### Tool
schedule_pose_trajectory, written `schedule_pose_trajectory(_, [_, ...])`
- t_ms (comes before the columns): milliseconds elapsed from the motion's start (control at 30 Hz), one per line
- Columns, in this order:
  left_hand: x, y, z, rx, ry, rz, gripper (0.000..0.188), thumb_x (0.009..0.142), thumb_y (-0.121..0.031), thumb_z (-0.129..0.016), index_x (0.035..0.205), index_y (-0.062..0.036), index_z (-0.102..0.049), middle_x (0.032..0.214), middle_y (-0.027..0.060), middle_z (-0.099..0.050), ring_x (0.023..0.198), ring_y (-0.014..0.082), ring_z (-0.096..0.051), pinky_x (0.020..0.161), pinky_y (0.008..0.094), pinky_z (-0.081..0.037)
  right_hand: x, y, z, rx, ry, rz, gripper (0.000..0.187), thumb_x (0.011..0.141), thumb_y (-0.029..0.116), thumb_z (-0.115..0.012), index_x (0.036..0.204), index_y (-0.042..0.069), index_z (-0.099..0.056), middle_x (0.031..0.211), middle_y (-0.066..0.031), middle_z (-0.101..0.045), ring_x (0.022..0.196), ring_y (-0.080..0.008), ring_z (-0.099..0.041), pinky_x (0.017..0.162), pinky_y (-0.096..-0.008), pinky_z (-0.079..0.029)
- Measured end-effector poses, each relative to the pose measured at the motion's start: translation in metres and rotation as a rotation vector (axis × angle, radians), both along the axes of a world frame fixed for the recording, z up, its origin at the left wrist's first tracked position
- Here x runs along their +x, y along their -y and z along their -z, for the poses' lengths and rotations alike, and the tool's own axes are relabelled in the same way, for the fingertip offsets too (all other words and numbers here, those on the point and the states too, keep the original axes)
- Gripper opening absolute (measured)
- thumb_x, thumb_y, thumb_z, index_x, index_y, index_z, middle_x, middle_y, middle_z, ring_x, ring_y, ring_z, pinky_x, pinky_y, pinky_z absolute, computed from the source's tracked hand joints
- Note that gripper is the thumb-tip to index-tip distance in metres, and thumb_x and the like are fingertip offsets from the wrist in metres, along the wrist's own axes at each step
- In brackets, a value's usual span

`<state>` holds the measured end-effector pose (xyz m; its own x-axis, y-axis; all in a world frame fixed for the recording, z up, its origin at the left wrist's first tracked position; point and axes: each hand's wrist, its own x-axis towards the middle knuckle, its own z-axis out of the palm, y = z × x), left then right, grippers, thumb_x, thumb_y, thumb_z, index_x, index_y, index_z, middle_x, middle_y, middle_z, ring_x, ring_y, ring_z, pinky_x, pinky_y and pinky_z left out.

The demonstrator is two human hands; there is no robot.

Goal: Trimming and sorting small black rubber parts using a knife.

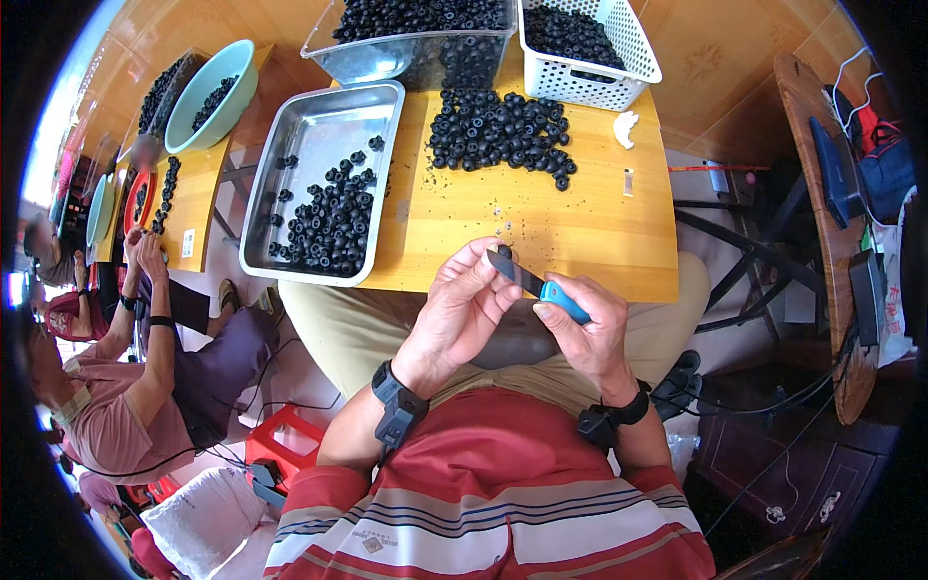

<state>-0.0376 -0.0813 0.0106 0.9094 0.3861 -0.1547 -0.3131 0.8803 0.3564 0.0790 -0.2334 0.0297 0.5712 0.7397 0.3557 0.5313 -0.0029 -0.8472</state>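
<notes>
My left hand [452,304] pinches a small black ring-shaped part [505,251] between its fingertips, just over the table's near edge. My right hand [597,333] is closed round the blue handle of a knife [565,302]. Its dark blade reaches left to my left thumb and the part; whether the edge touches the part I cannot tell. Beyond my hands lies a loose pile of black ring-shaped parts [498,133] on the wooden table [599,232]. To the left, a metal tray [311,126] holds more of them, mostly at its near end.
At the table's back stand a clear plastic bin [377,58] and a white perforated basket [585,90], both with black parts. Dark crumbs and a crumpled white scrap [625,129] lie on the table. At left, another person [135,387] works by a green basin [242,92].
</notes>
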Motion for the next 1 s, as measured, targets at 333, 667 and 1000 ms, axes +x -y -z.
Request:
schedule_pose_trajectory(333, [0.000,0.001,0.001,0.022,-0.029,-0.028,0.022,0.095,-0.011,-0.064,0.116,-0.0053,-0.060,0.107,0.0086,-0.067,0.092,0.0161,-0.067,0.081,0.0301,-0.060,-0.004,0.001,-0.003,-0.011,-0.041,0.045,0.035,0.083,0.017,-0.079,0.106,-0.006,-0.069,0.076,-0.0112,-0.065,0.066,-0.0174,-0.061,0.061,-0.0287,-0.048])
schedule_pose_trajectory(667, [-0.009,0.000,-0.030,0.141,0.019,-0.048,0.014,0.096,-0.012,-0.064,0.107,-0.0028,-0.065,0.096,0.0058,-0.068,0.081,0.0131,-0.066,0.074,0.0277,-0.058,0.012,0.009,-0.001,-0.058,-0.218,0.241,0.030,0.088,0.018,-0.075,0.107,-0.004,-0.069,0.081,-0.0065,-0.067,0.071,-0.0094,-0.058,0.066,-0.0250,-0.048])
schedule_pose_trajectory(1000, [-0.060,-0.061,-0.057,1.138,-0.714,-0.559,0.014,0.089,-0.002,-0.070,0.103,-0.0014,-0.067,0.095,0.0028,-0.068,0.083,0.0074,-0.061,0.075,0.0218,-0.051,0.011,0.011,0.007,-0.022,-0.311,0.277,0.032,0.091,0.022,-0.073,0.108,-0.006,-0.068,0.077,0.0016,-0.060,0.069,-0.0052,-0.049,0.062,-0.0218,-0.042])
